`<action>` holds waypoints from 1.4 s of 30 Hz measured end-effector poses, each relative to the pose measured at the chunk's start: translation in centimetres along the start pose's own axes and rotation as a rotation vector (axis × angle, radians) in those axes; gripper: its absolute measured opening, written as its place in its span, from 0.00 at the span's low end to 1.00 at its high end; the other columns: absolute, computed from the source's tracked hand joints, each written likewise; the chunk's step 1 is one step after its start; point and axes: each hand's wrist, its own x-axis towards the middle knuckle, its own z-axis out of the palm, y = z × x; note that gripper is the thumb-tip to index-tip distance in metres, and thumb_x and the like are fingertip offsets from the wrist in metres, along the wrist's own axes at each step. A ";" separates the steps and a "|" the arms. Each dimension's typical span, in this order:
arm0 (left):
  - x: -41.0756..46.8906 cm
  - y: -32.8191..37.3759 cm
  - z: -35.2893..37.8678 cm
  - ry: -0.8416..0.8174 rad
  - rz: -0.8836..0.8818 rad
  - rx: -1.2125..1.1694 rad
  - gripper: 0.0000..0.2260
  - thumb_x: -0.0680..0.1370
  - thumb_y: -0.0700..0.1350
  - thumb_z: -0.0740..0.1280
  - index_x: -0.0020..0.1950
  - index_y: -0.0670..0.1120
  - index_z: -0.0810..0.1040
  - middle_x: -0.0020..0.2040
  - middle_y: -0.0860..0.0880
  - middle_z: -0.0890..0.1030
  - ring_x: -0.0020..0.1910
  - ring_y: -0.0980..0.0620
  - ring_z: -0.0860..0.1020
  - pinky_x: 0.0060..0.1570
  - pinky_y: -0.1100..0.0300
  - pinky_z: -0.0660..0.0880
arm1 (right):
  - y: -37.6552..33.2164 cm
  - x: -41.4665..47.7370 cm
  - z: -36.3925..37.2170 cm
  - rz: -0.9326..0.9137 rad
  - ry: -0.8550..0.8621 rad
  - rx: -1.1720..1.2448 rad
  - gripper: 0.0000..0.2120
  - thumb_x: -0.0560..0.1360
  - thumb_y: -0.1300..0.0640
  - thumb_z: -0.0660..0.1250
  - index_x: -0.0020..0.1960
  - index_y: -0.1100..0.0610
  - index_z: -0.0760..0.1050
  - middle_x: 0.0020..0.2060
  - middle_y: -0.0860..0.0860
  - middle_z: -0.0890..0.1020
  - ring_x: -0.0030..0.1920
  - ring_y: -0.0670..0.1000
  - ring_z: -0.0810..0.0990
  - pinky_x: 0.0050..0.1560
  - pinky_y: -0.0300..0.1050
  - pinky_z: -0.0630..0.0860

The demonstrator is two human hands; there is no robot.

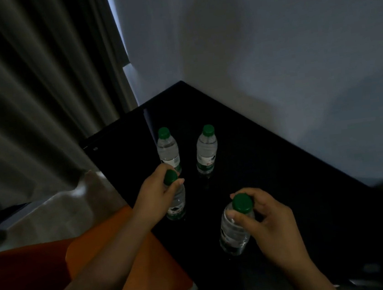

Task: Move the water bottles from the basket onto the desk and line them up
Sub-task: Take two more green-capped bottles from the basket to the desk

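Dim bedroom or hotel-like room: heavy grey curtain (36,91), black corner desk (285,181), orange chair (161,267).

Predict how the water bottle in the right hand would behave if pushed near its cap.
The water bottle in the right hand looks full, so probably heavy for its size. Tall on a narrow base, it would likely tip if pushed at the green cap. Lying down, its round body would probably roll.
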 end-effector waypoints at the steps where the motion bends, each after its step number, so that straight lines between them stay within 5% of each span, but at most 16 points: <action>1: 0.3 -0.1 0.0 0.005 -0.005 -0.007 0.08 0.79 0.43 0.63 0.53 0.39 0.71 0.43 0.36 0.75 0.40 0.40 0.74 0.43 0.44 0.71 | 0.2 0.1 0.1 0.014 0.001 -0.003 0.13 0.65 0.40 0.71 0.49 0.40 0.78 0.47 0.39 0.83 0.49 0.38 0.82 0.43 0.36 0.79; 10: 1.7 -2.2 0.0 0.028 -0.013 -0.007 0.07 0.79 0.42 0.64 0.53 0.39 0.71 0.42 0.38 0.75 0.40 0.42 0.75 0.43 0.45 0.72 | 1.4 1.4 1.9 0.067 0.060 0.051 0.11 0.69 0.54 0.74 0.47 0.40 0.79 0.45 0.39 0.84 0.46 0.38 0.82 0.42 0.29 0.76; 15: 2.5 -2.8 -0.3 -0.027 0.016 0.008 0.07 0.79 0.42 0.64 0.52 0.39 0.71 0.40 0.37 0.75 0.39 0.41 0.74 0.41 0.45 0.71 | 1.6 2.6 3.1 0.099 0.070 0.051 0.10 0.70 0.54 0.74 0.49 0.42 0.78 0.46 0.42 0.84 0.47 0.43 0.83 0.47 0.43 0.81; 20: 2.7 -3.6 0.4 -0.015 -0.007 0.001 0.08 0.78 0.42 0.65 0.52 0.39 0.70 0.35 0.50 0.70 0.33 0.60 0.71 0.32 0.70 0.65 | 2.0 4.7 4.8 0.149 0.120 0.057 0.11 0.72 0.58 0.72 0.52 0.50 0.77 0.45 0.49 0.84 0.48 0.46 0.83 0.52 0.53 0.81; 23: 3.0 -4.2 0.7 -0.024 -0.032 0.005 0.08 0.78 0.44 0.65 0.52 0.40 0.69 0.36 0.50 0.71 0.33 0.60 0.71 0.31 0.71 0.64 | 2.1 6.1 5.9 0.160 0.144 0.081 0.10 0.73 0.60 0.71 0.52 0.51 0.77 0.45 0.51 0.83 0.48 0.50 0.83 0.52 0.56 0.80; 27: 3.3 -4.8 0.9 -0.034 -0.051 0.042 0.09 0.78 0.45 0.65 0.52 0.42 0.69 0.38 0.45 0.72 0.36 0.51 0.72 0.32 0.64 0.64 | 2.2 7.6 7.2 0.128 0.176 0.057 0.11 0.73 0.61 0.71 0.54 0.55 0.76 0.46 0.51 0.83 0.48 0.50 0.83 0.52 0.52 0.80; 36: 3.4 -5.1 1.0 -0.045 -0.062 0.021 0.09 0.78 0.45 0.65 0.50 0.43 0.67 0.36 0.49 0.69 0.34 0.54 0.70 0.31 0.63 0.63 | 3.5 8.8 8.8 0.111 0.209 0.032 0.11 0.74 0.61 0.70 0.56 0.55 0.76 0.46 0.49 0.82 0.49 0.48 0.82 0.52 0.46 0.80; 42: 3.3 -5.0 1.0 -0.039 -0.064 0.001 0.08 0.78 0.44 0.65 0.51 0.43 0.68 0.40 0.44 0.74 0.39 0.50 0.74 0.35 0.62 0.67 | 3.5 8.8 9.2 0.053 0.134 -0.071 0.11 0.74 0.59 0.70 0.51 0.45 0.74 0.43 0.45 0.82 0.46 0.41 0.82 0.48 0.36 0.78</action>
